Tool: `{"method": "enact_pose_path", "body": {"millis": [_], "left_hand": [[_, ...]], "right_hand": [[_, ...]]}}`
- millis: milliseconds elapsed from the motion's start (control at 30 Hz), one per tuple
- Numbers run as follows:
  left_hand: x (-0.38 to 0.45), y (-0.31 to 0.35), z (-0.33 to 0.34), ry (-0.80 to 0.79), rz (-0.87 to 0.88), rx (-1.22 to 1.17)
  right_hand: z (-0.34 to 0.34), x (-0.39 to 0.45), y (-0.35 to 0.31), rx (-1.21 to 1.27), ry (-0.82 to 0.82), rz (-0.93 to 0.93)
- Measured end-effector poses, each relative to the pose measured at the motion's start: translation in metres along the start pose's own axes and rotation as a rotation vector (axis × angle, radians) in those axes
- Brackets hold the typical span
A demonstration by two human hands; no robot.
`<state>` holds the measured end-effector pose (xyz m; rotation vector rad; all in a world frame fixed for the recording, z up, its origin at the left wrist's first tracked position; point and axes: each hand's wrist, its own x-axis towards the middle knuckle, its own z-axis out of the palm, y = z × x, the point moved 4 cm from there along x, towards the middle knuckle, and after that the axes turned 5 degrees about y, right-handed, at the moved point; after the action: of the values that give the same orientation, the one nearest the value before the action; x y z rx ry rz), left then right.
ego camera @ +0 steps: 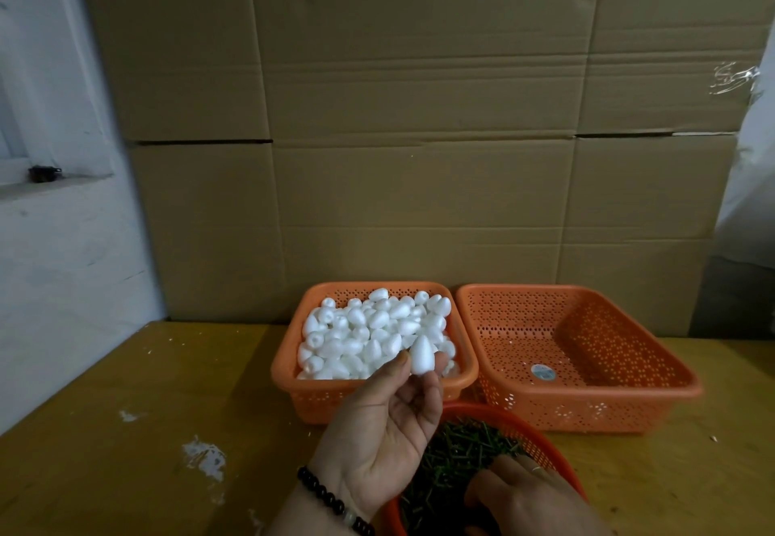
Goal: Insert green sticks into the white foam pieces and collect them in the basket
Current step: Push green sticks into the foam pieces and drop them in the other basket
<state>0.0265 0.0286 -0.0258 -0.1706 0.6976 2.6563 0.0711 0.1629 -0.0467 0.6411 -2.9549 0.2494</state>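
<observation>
Reaching into the green sticks (453,460) at six o'clock, the right hand (524,498) is curling, its grip unclear. At its eleven o'clock, the left hand (377,430) is pinching a white foam cone (422,354) at its fingertips.

We see a dim, evenly lit scene with soft shadows. The white foam pieces (375,336) nearly blow out against the murk. Wide-angle distortion bows the cardboard wall (419,116) at the edges, and the right hand (528,502) looks slightly blurred.

Left hand (388,426) raised, palm up, fingertips pinching — right hand (524,498) low, knuckles up, fingers curled.
</observation>
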Motion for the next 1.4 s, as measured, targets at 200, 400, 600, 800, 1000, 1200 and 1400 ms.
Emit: {"method": "enact_pose_path", "body": {"millis": [200, 400, 600, 800, 1000, 1200, 1400], "left_hand": [[-0.002, 0.000, 0.001, 0.021, 0.002, -0.029], [-0.006, -0.001, 0.006, 0.004, -0.009, -0.005], [-0.008, -0.001, 0.009, -0.031, -0.022, 0.022], [-0.011, -0.002, 0.013, -0.046, -0.005, 0.067], [-0.013, -0.003, 0.013, -0.014, 0.012, 0.124], [-0.014, -0.002, 0.016, 0.005, 0.126, 0.261], [-0.017, -0.002, 0.018, -0.024, 0.202, 0.366]], "right_hand": [[0.000, 0.000, 0.001, -0.010, -0.009, 0.003], [0.003, 0.000, 0.001, -0.017, 0.000, 0.006], [0.003, 0.000, 0.002, -0.023, 0.010, 0.005], [0.003, 0.000, 0.001, -0.025, 0.018, 0.003], [0.002, 0.000, 0.001, -0.024, 0.013, 0.003], [0.003, 0.000, 0.002, -0.029, 0.011, 0.006], [0.004, 0.000, 0.002, -0.031, 0.017, 0.003]]}}
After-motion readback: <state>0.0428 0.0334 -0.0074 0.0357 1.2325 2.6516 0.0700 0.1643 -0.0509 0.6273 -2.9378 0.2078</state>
